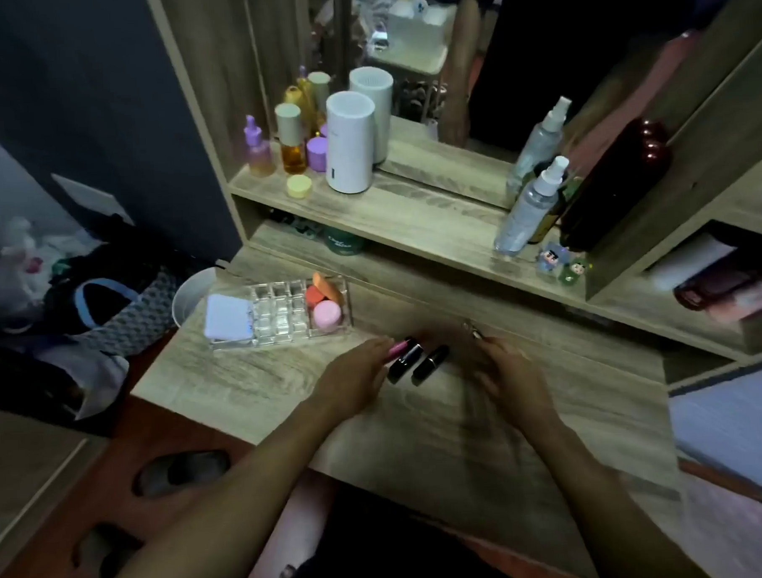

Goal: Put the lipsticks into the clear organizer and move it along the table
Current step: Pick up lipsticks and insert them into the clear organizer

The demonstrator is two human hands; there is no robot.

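Clear organizer (280, 313) sits at the far left of the wooden table (420, 440), close to the left edge and just in front of the low shelf. From its left: a white compact (228, 318) lies over the end section, the grid of small slots in the middle looks empty, and the right-hand section holds orange makeup sponges (322, 291) and a pink round jar (327, 315). No lipstick stands in any slot, so by my reading the loading has barely begun and the shifting of the organizer is still to come.

To the right and nearer the person, the left hand (353, 384) rests on the table with its fingers close together, the tips touching a pink lipstick (395, 347); whether they actually pinch it I cannot tell. Just beside that lie two black lipsticks (403, 361) (430, 365), side by side and flat on the wood. Further right, the right hand (512, 377) hovers with fingers loosely spread, blurred, and holding nothing that I can make out.

For moving, the table between the organizer and the lipsticks is bare, and a wide open stretch runs right of the hands. The left edge drops off close behind the organizer, above a white bin (192, 297), so sliding rightward looks the safer course.
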